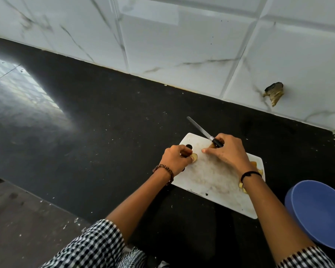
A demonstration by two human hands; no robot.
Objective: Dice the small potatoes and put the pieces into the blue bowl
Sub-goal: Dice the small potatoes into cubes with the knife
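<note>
The black counter [97,132] lies open to my left, and the middle of the cutting board [215,178] is bare between my left hand [175,158], pinching a potato slice [194,157], and my right hand [228,151]. The knife [199,128] in my right grip juts toward the tiled wall [182,45] closing the far side; potato pieces [257,167] and the blue bowl [321,215] crowd the right.

Single view: head-worn, wide-angle. Faces forward and down onto the black desk [104,122], close over it. Frame rolled: the tiled wall [182,35] behind the desk runs diagonally, high at left, low at right. Left hand [175,158] and right hand [228,151] lie near, right of centre; forearms [143,200] enter from the bottom edge.
</note>
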